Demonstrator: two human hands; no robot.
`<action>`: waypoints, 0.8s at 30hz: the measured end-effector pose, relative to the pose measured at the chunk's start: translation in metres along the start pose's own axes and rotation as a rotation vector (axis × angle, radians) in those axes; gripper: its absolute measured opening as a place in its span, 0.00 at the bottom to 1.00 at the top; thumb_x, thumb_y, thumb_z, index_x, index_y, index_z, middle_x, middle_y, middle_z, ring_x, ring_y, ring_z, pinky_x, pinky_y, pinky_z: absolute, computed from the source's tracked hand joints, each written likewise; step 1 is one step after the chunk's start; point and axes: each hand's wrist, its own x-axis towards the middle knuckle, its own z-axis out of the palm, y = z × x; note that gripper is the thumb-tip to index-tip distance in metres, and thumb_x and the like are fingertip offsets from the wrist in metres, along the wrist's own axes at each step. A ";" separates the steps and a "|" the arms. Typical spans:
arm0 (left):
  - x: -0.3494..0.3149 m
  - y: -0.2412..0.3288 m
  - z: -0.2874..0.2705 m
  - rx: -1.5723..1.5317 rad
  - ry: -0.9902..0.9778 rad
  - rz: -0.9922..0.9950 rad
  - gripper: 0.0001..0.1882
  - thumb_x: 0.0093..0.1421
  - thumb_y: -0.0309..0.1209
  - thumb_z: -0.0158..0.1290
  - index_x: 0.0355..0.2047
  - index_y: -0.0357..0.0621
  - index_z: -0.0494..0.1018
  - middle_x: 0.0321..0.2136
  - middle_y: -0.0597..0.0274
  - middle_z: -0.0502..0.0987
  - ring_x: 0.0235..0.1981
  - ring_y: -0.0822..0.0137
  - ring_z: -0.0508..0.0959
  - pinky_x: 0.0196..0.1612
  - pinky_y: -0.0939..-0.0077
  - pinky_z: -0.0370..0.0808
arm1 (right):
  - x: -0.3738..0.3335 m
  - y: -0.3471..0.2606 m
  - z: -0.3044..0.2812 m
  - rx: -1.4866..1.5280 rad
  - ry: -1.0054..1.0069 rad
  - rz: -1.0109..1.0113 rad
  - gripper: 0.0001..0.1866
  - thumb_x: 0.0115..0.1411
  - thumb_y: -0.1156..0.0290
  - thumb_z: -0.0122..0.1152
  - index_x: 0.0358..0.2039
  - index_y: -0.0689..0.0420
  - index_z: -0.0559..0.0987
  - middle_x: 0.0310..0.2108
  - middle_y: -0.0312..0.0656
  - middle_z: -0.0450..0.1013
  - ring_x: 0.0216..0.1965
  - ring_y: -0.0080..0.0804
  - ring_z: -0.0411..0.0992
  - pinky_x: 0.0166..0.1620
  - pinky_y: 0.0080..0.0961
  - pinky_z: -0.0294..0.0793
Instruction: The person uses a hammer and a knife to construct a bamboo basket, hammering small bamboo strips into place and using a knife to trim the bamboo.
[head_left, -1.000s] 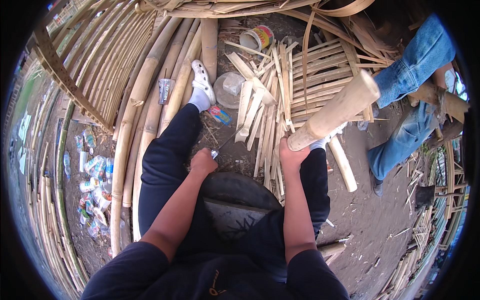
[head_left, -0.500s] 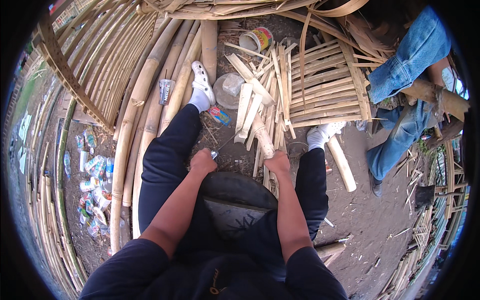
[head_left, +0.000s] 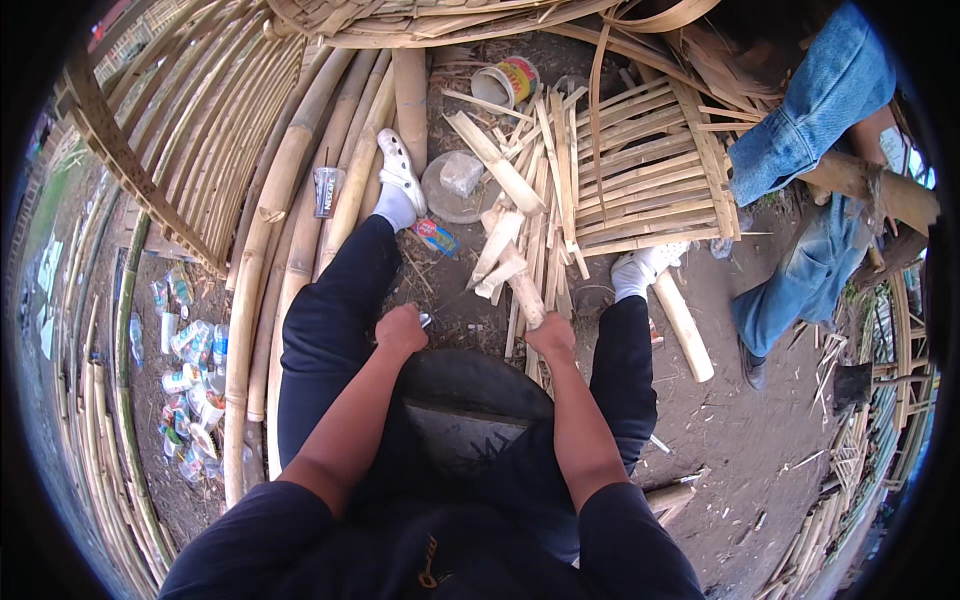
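Note:
My left hand (head_left: 401, 330) is closed around the handle of what looks like a long knife. Its thin dark blade, hard to make out, reaches up and right toward the bamboo. The fingers of my right hand (head_left: 551, 335) are wrapped round the near end of a short bamboo piece (head_left: 524, 288), which slants away from me between my legs. Pale split pieces (head_left: 497, 245) stick out across its far part, over the strips on the ground. Just below my hands is a dark round object (head_left: 475, 378).
Loose bamboo strips (head_left: 545, 180) and a slatted bamboo panel (head_left: 650, 165) lie ahead. Long poles (head_left: 270, 225) run along my left, with plastic litter (head_left: 195, 375) beyond. A stone (head_left: 461, 174) sits near my left shoe. Another person's denim-clad legs (head_left: 790, 285) are at right.
The pale split pieces on the bamboo have shifted, and one now lies more crosswise, nearer my right hand. Both hands keep their grips and have barely moved.

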 end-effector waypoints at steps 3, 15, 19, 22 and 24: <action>0.001 -0.009 0.006 0.050 -0.009 0.009 0.21 0.48 0.33 0.59 0.43 0.41 0.73 0.44 0.48 0.77 0.47 0.53 0.78 0.49 0.61 0.75 | 0.001 -0.005 -0.001 0.034 -0.021 0.010 0.23 0.38 0.63 0.66 0.38 0.59 0.80 0.36 0.53 0.78 0.40 0.47 0.78 0.45 0.37 0.77; 0.012 -0.001 0.021 -0.059 0.014 0.018 0.21 0.44 0.33 0.61 0.40 0.39 0.75 0.41 0.47 0.78 0.45 0.51 0.78 0.48 0.60 0.75 | -0.005 -0.014 -0.017 0.183 0.034 -0.042 0.21 0.40 0.62 0.65 0.32 0.65 0.80 0.34 0.60 0.76 0.40 0.53 0.76 0.46 0.40 0.75; 0.013 0.000 0.025 -0.129 0.010 -0.058 0.21 0.44 0.33 0.61 0.40 0.39 0.76 0.44 0.46 0.77 0.48 0.51 0.77 0.50 0.60 0.74 | -0.015 -0.034 -0.060 0.445 0.430 -0.247 0.17 0.40 0.68 0.66 0.30 0.64 0.76 0.26 0.56 0.77 0.31 0.54 0.77 0.37 0.43 0.76; 0.019 -0.009 0.028 -0.160 0.011 -0.088 0.21 0.44 0.33 0.61 0.41 0.39 0.75 0.44 0.46 0.77 0.48 0.51 0.76 0.50 0.60 0.74 | -0.020 -0.053 -0.083 0.856 0.538 -0.405 0.17 0.43 0.69 0.66 0.33 0.65 0.75 0.27 0.55 0.77 0.31 0.52 0.78 0.36 0.40 0.77; 0.020 -0.006 0.027 -0.149 -0.002 -0.066 0.21 0.45 0.33 0.61 0.40 0.39 0.75 0.43 0.45 0.77 0.48 0.51 0.77 0.50 0.60 0.74 | -0.011 -0.044 -0.059 0.743 0.491 -0.303 0.20 0.44 0.66 0.66 0.36 0.64 0.76 0.30 0.55 0.78 0.34 0.50 0.78 0.39 0.40 0.77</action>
